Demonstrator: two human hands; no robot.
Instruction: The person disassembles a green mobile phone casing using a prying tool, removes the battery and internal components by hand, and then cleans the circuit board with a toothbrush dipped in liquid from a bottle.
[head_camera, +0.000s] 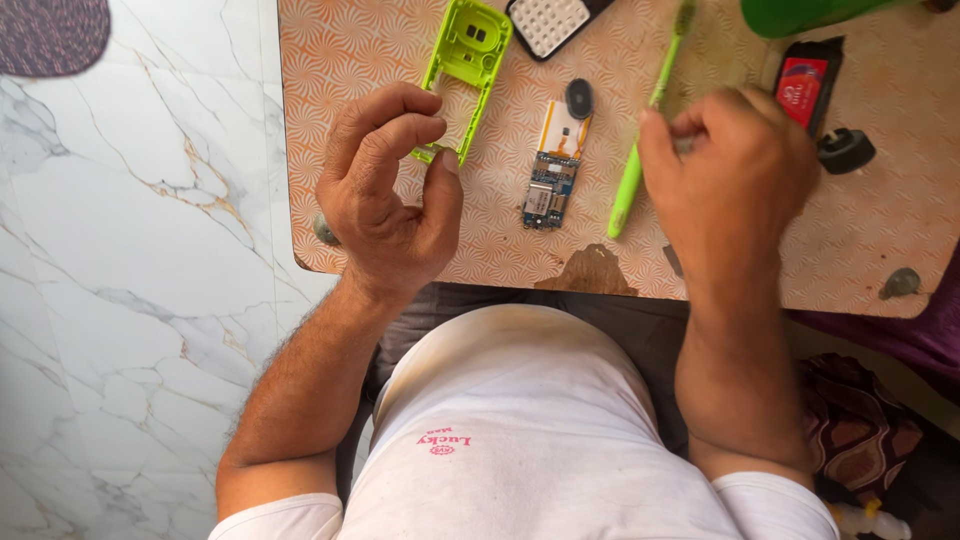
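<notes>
My left hand (390, 190) pinches the near end of a lime-green phone housing (468, 45) between thumb and forefinger; the housing lies flat on the patterned orange table (370, 60). My right hand (735, 175) hovers over the table with its fingers curled together. It is blurred, and what it holds is hidden. Just left of it lies a green toothbrush (640, 140). Between my hands rests a small phone circuit board (552, 175) with a black oval part (579, 98) at its far end.
A white keypad (550, 22) lies at the table's far edge. A red and black battery (808, 85) and a black round part (845, 150) sit to the right, with a green object (800, 14) behind them. White marble floor (130, 280) is on the left.
</notes>
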